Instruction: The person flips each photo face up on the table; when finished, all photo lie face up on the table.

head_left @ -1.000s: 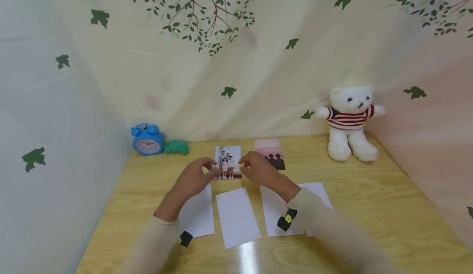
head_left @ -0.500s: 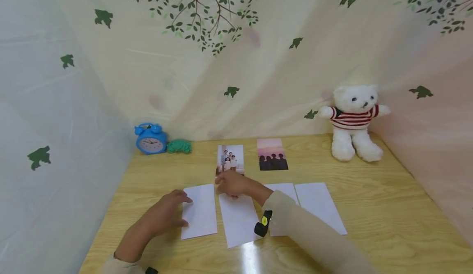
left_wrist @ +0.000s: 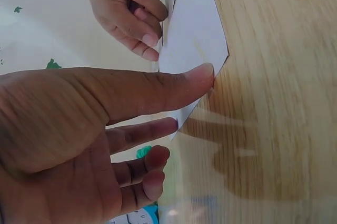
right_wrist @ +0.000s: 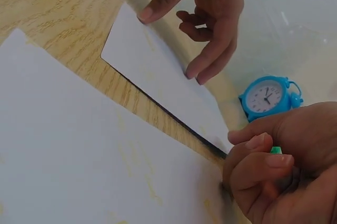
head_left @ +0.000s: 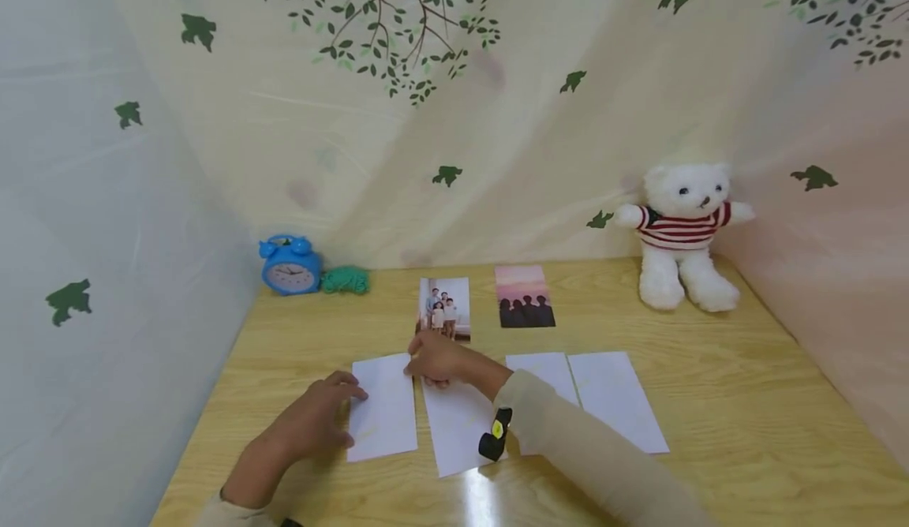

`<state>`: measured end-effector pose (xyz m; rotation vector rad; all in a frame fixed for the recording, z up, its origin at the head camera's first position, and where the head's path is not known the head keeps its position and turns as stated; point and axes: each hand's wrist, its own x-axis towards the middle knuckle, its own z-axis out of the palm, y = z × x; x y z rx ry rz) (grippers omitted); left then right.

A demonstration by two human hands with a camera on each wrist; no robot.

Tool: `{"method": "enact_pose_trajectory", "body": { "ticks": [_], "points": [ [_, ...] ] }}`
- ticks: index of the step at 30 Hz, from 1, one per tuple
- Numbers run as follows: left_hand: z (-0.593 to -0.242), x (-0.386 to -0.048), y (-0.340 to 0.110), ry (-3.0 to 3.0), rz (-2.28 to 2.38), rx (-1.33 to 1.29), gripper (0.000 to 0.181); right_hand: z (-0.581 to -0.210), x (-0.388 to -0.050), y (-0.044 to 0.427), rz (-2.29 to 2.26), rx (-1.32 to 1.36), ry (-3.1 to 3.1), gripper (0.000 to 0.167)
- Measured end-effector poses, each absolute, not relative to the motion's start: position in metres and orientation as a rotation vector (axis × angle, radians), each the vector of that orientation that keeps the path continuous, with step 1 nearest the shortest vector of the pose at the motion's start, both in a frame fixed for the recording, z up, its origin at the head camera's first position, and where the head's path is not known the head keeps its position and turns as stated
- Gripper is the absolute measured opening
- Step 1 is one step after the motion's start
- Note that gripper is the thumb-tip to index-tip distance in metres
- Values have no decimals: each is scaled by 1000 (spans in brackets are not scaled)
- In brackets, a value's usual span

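Several photos lie on the table, white backs up. My left hand [head_left: 307,418] touches the left edge of the leftmost photo [head_left: 386,420] with its thumb and fingertips, fairly straight and spread apart. At that photo's top right corner, the thumb and forefinger of my right hand [head_left: 439,357] pinch the edge; the right wrist view shows its other fingers curled. Partly under the right hand is a second white-backed photo [head_left: 458,432]. Behind it lies a family photo [head_left: 443,306], picture side up, its lower edge partly covered by that hand.
A photo of dark silhouettes on pink [head_left: 525,298] lies at the back. Two white-backed photos, one [head_left: 618,401] outermost, lie right. A blue alarm clock [head_left: 291,267] and a green bundle [head_left: 345,280] stand back left, a white teddy bear [head_left: 685,235] back right against the cloth.
Both hands have left the family photo, which now lies on the table. They moved down and left to the leftmost white-backed photo; over the last half second the right hand shifted slightly left to its corner.
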<state>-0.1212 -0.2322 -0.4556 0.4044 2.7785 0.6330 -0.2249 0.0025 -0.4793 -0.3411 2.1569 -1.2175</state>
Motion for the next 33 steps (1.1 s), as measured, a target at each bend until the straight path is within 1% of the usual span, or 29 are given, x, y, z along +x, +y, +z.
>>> {"method": "enact_pose_trajectory", "body": {
  "ticks": [8, 13, 14, 16, 19, 22, 25, 29, 31, 33],
  "points": [
    [-451, -119, -227, 2821, 623, 414, 47, -480, -226, -5, -1465, -262, 2103, 10],
    [-450, -120, -216, 2868, 599, 330, 33, -483, -224, -5, -1582, -295, 2096, 9],
    [-449, -122, -212, 2871, 582, 295, 33, -484, -224, -5, -1607, -290, 2085, 8],
    [-449, -124, -204, 2877, 548, 228, 39, -484, -224, -5, -1686, -256, 2027, 8],
    [-446, -127, -193, 2888, 531, 149, 54, -481, -223, -5, -1801, -197, 1931, 12],
    [-442, -128, -186, 2914, 570, 124, 58, -475, -223, -6, -1882, -185, 1865, 23],
    [-437, -128, -181, 2886, 667, 96, 49, -470, -221, -6, -1925, -228, 1848, 34],
    [-430, -127, -179, 2802, 826, 77, 28, -464, -218, -6, -1993, -266, 1782, 36],
    [-426, -126, -179, 2763, 892, 83, 27, -462, -215, -7, -2011, -288, 1769, 35],
    [-421, -124, -180, 2747, 948, 76, 29, -462, -213, -7, -2007, -311, 1777, 33]
  ]
}}
